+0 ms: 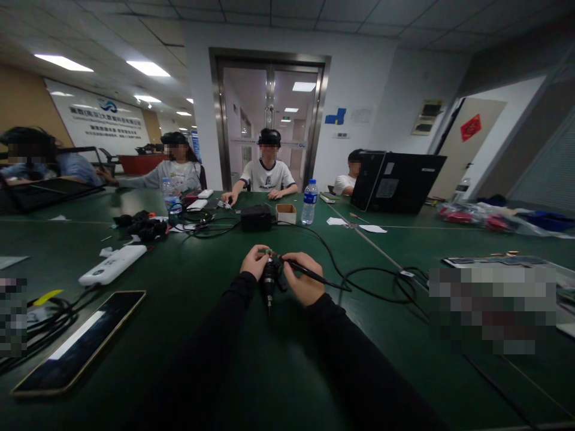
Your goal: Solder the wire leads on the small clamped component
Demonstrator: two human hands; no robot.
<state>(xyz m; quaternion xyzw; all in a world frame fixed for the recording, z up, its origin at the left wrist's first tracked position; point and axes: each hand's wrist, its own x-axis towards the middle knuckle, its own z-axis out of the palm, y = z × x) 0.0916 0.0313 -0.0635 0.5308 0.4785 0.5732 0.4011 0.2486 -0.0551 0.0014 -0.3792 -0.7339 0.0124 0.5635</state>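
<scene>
In the head view, my left hand point(254, 261) pinches a small green part point(268, 252) that looks like a bit of circuit board, held just above the table. My right hand point(305, 278) grips a black pen-shaped soldering iron point(306, 271), its tip pointing left at the green part. Whether the tip touches it is too small to tell. Between and below my hands is a black drill-like tool point(269, 276), its thin metal bit directed toward me. A black cord trails right from the iron's rear end.
Beyond my hands stand a black box point(256, 218), a small cardboard box point(286, 214) and a water bottle point(309, 202). A phone point(78, 344) and a white power strip point(113, 265) lie left. Looped cable point(381, 284) crosses the right side. Several people sit around the table, one near a laptop point(398, 181).
</scene>
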